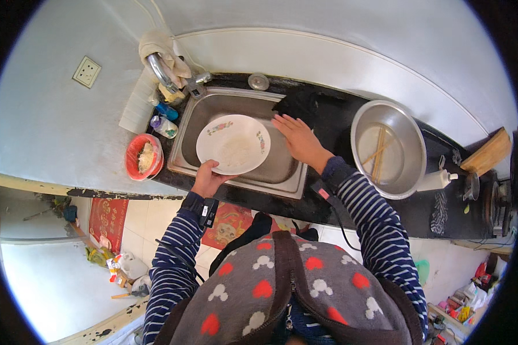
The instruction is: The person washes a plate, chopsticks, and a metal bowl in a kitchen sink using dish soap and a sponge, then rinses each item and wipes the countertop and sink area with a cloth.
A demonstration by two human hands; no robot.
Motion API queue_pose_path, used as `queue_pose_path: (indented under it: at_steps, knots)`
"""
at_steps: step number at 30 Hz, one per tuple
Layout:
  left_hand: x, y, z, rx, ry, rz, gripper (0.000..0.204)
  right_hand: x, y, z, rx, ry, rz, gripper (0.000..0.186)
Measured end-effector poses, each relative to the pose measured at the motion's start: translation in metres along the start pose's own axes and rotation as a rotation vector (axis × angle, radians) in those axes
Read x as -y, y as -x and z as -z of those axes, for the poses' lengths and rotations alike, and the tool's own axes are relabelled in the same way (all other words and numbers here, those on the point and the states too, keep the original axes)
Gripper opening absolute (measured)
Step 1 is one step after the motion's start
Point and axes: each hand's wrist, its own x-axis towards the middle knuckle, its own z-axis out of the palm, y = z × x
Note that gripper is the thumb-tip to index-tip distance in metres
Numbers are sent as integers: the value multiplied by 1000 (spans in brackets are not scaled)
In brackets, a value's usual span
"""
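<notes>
black tabletop (406, 215): left hand (208, 181) grips white bowl (233, 141) over sink (224, 103), right hand (300, 141) flat, empty; likely bowl-handling step, next needs steady grip.

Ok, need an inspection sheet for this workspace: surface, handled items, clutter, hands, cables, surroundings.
Surface: black counter, steel sink set into it.
Handled items: white floral bowl at the sink, pale contents, kind unclear.
Clutter: metal basin holding wooden sticks; red tub; white bottle.
Hands: left hand grips the bowl's near rim; right hand open near the sink's right side, holding nothing.
Cables: black cable hangs by right sleeve.
Surroundings: wall socket; red mat on floor.
</notes>
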Motion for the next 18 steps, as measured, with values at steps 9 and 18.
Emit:
queue_pose_path:
  at_steps: [9,18]
  knots:
    - [-49,13,54,-118,-49,-55,61,35,-182,-59,-114,15,215,69]
    - [-66,0,77,-115,-53,-35,67,29,-275,-73,30,162,320,60]
